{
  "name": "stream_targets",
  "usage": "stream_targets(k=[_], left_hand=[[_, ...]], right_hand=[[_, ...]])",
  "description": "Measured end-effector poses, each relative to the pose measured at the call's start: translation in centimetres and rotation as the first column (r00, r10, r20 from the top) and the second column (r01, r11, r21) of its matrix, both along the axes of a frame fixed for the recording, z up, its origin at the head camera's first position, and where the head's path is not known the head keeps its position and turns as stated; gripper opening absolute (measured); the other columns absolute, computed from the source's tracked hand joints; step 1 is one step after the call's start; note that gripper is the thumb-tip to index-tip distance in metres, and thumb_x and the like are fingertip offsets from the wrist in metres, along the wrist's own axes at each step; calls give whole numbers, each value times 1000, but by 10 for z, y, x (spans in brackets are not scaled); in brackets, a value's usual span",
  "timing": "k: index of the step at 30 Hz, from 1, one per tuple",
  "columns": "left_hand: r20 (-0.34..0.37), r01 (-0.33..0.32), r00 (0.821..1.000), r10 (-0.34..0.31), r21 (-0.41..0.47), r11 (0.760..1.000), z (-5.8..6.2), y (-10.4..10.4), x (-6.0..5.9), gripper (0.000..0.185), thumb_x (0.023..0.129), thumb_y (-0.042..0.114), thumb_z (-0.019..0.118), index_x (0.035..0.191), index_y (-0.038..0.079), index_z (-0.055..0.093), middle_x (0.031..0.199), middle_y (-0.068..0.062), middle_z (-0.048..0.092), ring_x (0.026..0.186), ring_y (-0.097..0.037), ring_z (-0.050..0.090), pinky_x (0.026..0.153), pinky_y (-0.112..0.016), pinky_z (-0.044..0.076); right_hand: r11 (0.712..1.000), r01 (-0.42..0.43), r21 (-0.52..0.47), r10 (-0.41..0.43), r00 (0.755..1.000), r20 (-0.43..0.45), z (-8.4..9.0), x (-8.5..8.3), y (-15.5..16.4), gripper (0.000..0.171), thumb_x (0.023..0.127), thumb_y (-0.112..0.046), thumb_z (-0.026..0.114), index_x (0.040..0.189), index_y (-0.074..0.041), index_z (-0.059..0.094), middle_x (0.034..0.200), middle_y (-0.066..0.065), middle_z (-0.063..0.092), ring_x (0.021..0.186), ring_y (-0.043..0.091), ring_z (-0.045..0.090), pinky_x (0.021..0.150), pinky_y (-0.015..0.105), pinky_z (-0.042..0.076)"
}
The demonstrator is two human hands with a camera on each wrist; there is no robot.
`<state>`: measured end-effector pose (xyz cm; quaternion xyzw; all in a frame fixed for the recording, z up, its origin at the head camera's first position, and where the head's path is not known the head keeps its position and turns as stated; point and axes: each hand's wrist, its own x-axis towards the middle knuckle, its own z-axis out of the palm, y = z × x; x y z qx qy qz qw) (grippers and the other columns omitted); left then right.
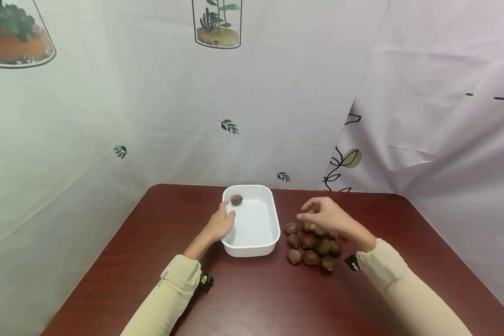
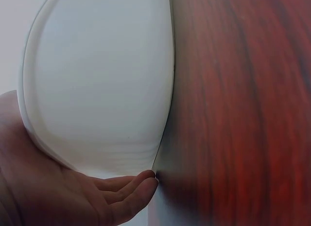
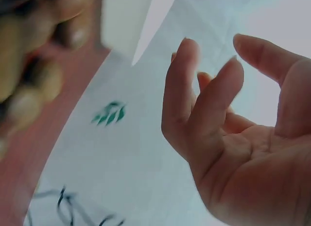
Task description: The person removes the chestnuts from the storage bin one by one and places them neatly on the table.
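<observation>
A dark red wooden worktop (image 1: 252, 298) is carrying a white tray (image 1: 270, 235) near its middle, with a cluster of chestnuts (image 1: 312, 246) lying just beside it.

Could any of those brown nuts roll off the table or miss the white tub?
Maybe. The chestnuts lie loose in a pile under the empty right hand, so a careless grab could scatter them across the table. The one chestnut in the white tub sits near the far rim. The left hand only rests against the tub's side, so a bump might shift it.
</observation>
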<state>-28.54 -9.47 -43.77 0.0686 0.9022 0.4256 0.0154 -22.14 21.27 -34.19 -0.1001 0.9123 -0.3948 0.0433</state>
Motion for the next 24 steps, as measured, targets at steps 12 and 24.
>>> stream_targets(k=[12,24], left_hand=[[-4,-19,1000,19,0,1000,-1,4,0,61,102,30,38,152,0,23,146,-29,43,134,-42,43,108,-55,35],[-44,-15,999,16,7,1000,-4,3,-2,59,102,28,39,151,-2,27,148,-26,42,135,-39,43,109,-53,34]], right_hand=[[968,25,-250,26,980,199,-4,-63,-95,48,93,-16,65,135,3,54,124,23,62,102,37,68,77,41,58],[910,63,-410,119,907,404,-26,-112,-142,52,97,-11,56,143,7,42,146,32,41,126,45,51,98,45,49]])
